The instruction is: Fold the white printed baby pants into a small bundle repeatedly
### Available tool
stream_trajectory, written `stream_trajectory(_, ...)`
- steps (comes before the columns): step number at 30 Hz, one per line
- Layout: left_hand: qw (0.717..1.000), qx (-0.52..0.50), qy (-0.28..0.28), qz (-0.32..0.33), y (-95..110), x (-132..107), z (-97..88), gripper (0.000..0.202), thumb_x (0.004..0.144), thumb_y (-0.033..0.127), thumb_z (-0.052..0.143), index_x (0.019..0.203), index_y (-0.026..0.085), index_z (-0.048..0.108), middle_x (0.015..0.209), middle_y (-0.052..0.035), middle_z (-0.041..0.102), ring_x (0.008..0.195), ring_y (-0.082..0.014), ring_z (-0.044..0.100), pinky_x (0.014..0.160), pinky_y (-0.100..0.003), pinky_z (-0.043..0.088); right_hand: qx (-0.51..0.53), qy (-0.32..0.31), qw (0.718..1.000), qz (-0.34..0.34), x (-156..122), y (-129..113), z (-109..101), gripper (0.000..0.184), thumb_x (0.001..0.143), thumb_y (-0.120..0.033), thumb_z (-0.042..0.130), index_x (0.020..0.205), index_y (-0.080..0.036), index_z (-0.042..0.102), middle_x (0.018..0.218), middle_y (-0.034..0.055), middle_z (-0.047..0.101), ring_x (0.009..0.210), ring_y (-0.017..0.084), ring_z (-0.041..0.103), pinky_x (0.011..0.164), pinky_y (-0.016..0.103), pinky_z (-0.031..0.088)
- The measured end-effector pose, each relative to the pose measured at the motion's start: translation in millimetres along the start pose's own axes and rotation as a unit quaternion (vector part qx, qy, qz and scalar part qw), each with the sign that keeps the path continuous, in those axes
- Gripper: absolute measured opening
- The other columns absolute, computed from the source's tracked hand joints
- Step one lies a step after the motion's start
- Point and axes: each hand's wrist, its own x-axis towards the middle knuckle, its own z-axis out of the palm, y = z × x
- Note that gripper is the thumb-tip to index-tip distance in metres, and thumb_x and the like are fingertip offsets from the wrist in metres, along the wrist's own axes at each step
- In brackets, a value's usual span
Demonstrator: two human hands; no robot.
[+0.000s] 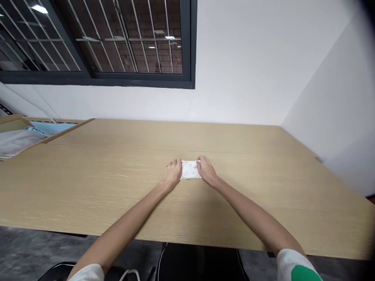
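A small white rectangular piece (189, 170) with faint printed marks lies on the wooden tabletop; whether it is a folded cloth or a soft packet, I cannot tell. My left hand (174, 170) is closed at its left end, with the fingers curled along that edge. At the opposite end, my right hand (205, 168) grips the right edge, the thumb side lying over part of the print. Both hands rest low at the table surface, and their fingertips are partly hidden.
The light wooden table (117, 195) spans the view, meeting a white wall (240, 62) at the back. A dark-framed barred window (131, 80) is above. At far left stands a wooden-sided bin (63, 132) holding pale blue and white fabric (22, 140).
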Motion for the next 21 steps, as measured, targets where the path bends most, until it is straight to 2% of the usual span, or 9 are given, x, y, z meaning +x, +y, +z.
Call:
stream_trajectory(5,1.0,0.021,0.008,0.006,8,15,3.3,0.032,0.103,0.015,0.032,0.118,0.009,0.06,0.109,-0.0217,0.068,0.106,-0.0314,0.067,0.091,-0.044,0.052,-0.038,0.026,0.999,0.002,6,7,-5,0.029,0.104,-0.019,0.041,0.125,-0.011,0.058,0.118,0.0183,0.067,0.112,0.029,0.06,0.097,0.04,0.047)
stream_trajectory(7,0.999,0.022,0.026,0.021,18,18,1.4,0.039,0.102,0.011,0.03,0.13,0.006,0.056,0.122,-0.0249,0.065,0.121,-0.0333,0.061,0.101,-0.047,0.048,-0.078,0.056,0.995,-0.029,4,0,-10,0.034,0.105,-0.021,0.037,0.129,-0.012,0.059,0.128,0.0204,0.064,0.12,0.031,0.058,0.102,0.044,0.046)
stream_trajectory(9,0.998,0.018,0.045,0.049,29,15,2.0,0.047,0.101,0.012,0.03,0.145,0.005,0.045,0.143,-0.0264,0.055,0.139,-0.0333,0.049,0.113,-0.049,0.039,-0.104,0.076,0.988,-0.084,-2,-8,-12,0.041,0.106,-0.022,0.034,0.138,-0.012,0.057,0.143,0.0209,0.057,0.133,0.032,0.05,0.109,0.047,0.041)
stream_trajectory(11,0.995,0.007,0.049,0.09,36,10,7.1,0.054,0.101,0.016,0.033,0.154,0.004,0.034,0.158,-0.0249,0.041,0.15,-0.0318,0.035,0.121,-0.047,0.031,-0.109,0.058,0.983,-0.138,-9,-13,-9,0.047,0.105,-0.023,0.032,0.147,-0.009,0.051,0.153,0.0196,0.05,0.145,0.03,0.039,0.117,0.047,0.034)
stream_trajectory(14,0.99,-0.021,0.025,0.14,33,2,19.8,0.06,0.101,0.021,0.031,0.157,0.0,0.028,0.163,-0.0254,0.032,0.156,-0.0317,0.025,0.125,-0.05,0.024,-0.112,-0.009,0.979,-0.171,-16,-11,-3,0.054,0.106,-0.025,0.029,0.153,-0.005,0.044,0.159,0.0183,0.044,0.152,0.026,0.03,0.124,0.044,0.025)
stream_trajectory(17,0.986,-0.037,-0.006,0.165,19,-2,28.2,0.062,0.104,0.028,0.025,0.159,0.0,0.026,0.166,-0.0228,0.028,0.157,-0.0303,0.02,0.127,-0.049,0.021,-0.124,-0.065,0.977,-0.161,-19,-1,0,0.059,0.108,-0.035,0.027,0.158,-0.005,0.037,0.164,0.0161,0.035,0.155,0.026,0.025,0.127,0.045,0.019)
stream_trajectory(21,0.986,-0.044,-0.059,0.151,2,-4,24.1,0.068,0.106,0.044,0.021,0.162,0.004,0.02,0.17,-0.0182,0.018,0.159,-0.0297,0.011,0.128,-0.048,0.016,-0.143,-0.1,0.974,-0.145,-20,6,-4,0.068,0.108,-0.048,0.022,0.161,-0.007,0.03,0.168,0.0143,0.026,0.157,0.026,0.02,0.127,0.045,0.016)
